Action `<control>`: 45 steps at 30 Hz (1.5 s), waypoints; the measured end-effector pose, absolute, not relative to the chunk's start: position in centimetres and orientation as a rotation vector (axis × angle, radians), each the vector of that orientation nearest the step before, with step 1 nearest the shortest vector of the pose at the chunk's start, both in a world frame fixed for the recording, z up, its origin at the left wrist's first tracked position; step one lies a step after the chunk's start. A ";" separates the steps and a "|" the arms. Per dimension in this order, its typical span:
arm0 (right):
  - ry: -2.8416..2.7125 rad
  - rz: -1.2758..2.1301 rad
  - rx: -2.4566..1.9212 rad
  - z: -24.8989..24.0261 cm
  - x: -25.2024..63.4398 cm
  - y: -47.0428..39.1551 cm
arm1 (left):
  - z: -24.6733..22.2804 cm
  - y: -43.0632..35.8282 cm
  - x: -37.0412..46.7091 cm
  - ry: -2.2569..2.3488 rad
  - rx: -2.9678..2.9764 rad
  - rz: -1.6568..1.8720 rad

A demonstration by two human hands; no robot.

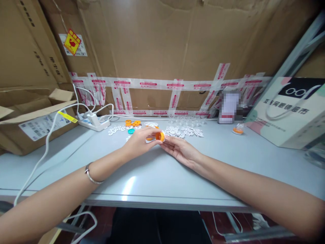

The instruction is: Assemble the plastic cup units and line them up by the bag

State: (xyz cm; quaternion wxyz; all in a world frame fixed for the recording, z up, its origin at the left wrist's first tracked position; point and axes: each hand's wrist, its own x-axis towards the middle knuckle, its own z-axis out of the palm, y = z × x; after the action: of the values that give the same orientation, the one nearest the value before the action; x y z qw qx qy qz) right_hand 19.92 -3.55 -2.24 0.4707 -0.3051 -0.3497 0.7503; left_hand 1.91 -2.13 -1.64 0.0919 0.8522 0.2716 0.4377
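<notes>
My left hand [140,142] pinches a small round orange piece [160,136] between thumb and fingers, its hollow side facing me. From the right, my right hand [181,150] meets it, palm up, its fingertips at the edge of the orange piece; whether they grip it is hard to tell. Behind my hands lie orange rings [136,123], a teal ring [131,131], small white parts [173,131] in a heap and clear parts [189,120]. An orange-and-white piece with a clear top [238,129] stands apart on the right.
On the grey table [149,176], a white power strip [93,123] with cables sits back left, beside an open cardboard box [38,118]. A pixelated object [230,107] and a white paper bag [286,115] are at right. Taped cardboard [162,44] rises behind.
</notes>
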 end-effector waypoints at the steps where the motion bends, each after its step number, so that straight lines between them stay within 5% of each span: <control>1: -0.856 1.836 -0.750 -2.3 19.9 -3.5 | -1.6 -2.2 1.9 0.817 2.496 1.283; 12: -0.858 1.762 -0.810 -2.4 19.9 -3.5 | -1.1 -2.5 2.0 0.792 2.825 1.115; 45: -0.747 1.831 -0.796 -1.9 19.8 -3.6 | -0.9 -2.6 2.3 0.899 2.530 1.183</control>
State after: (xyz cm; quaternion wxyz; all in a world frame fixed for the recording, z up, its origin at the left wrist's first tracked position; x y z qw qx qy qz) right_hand 19.84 -3.58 -1.91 0.4839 -0.3267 -0.3065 0.7518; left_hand 2.34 -2.59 -0.93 0.1037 0.8576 0.3048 0.4010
